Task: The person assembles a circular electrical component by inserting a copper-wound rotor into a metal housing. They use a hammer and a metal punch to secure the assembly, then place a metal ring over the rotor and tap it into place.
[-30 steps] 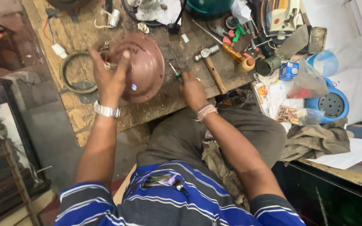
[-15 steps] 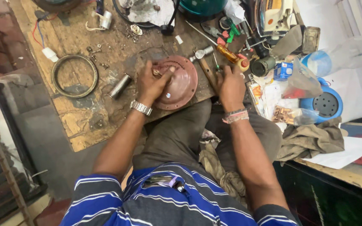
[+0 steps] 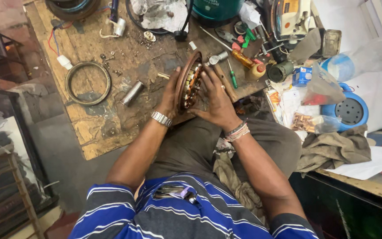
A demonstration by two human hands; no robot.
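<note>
Head view: left hand presses flat on the back of the round copper-brown motor housing, tipped on edge at frame centre; right hand braces the winding side, fingers spread. Unclasped, it might roll off the worn wooden surface among the metal ring, steel cylinder, screwdrivers and blue fan at right.

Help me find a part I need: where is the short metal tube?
The metal tube lies on the wooden board, between the metal ring and the left hand.
</note>
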